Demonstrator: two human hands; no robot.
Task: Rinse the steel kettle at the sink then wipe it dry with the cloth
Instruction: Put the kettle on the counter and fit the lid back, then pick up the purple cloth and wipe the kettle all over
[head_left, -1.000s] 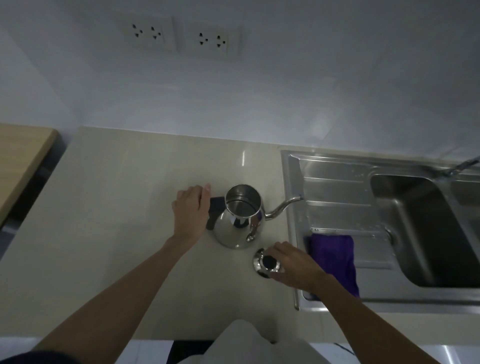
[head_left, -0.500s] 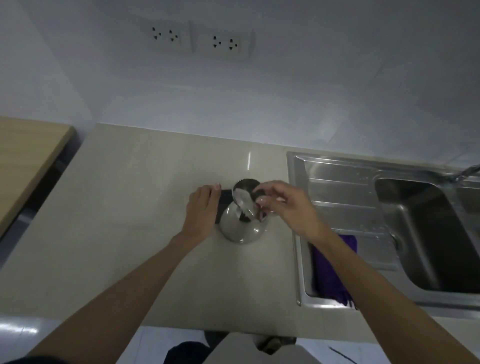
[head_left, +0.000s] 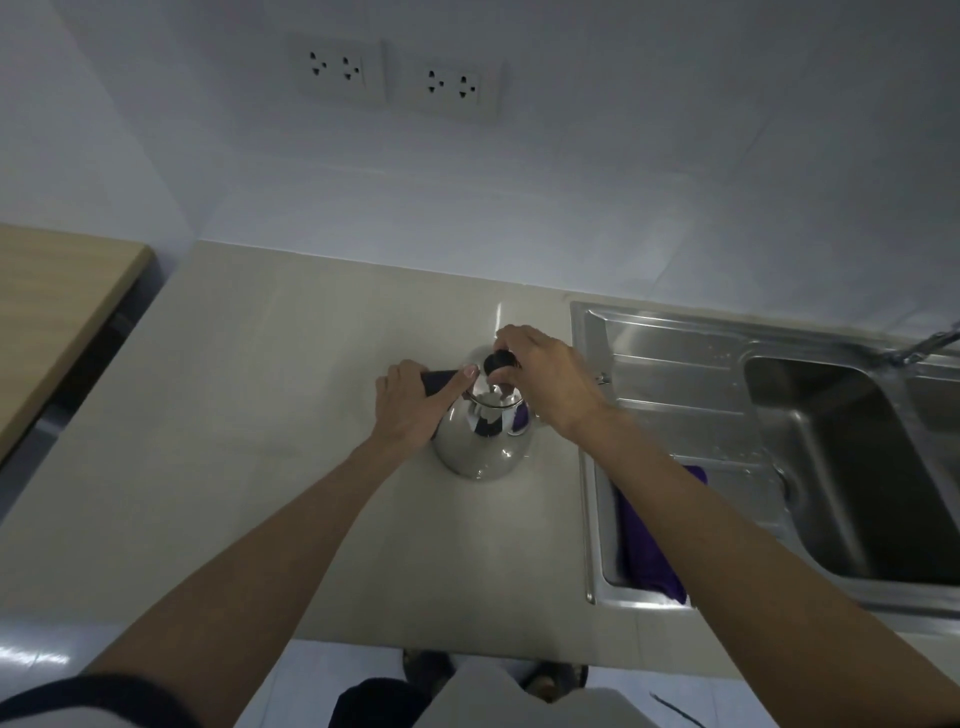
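The shiny steel kettle (head_left: 480, 441) stands upright on the beige counter, just left of the sink. My left hand (head_left: 415, 405) wraps its dark handle (head_left: 439, 379) from the left. My right hand (head_left: 545, 379) comes over the top and pinches the black knob of the lid (head_left: 500, 361), which sits at the kettle's mouth. The spout is hidden behind my right hand. A purple cloth (head_left: 649, 540) lies on the sink's drainboard, partly covered by my right forearm.
The steel sink (head_left: 665, 332) fills the right side, its deep basin (head_left: 857, 467) at far right and a tap (head_left: 930, 345) at the edge. A wooden table (head_left: 57, 306) stands at left. Two wall sockets (head_left: 395, 78) sit above the counter.
My right hand picked the lid up from the counter in front of the kettle, carried it up and set it on the kettle's mouth. My left hand closed around the handle.
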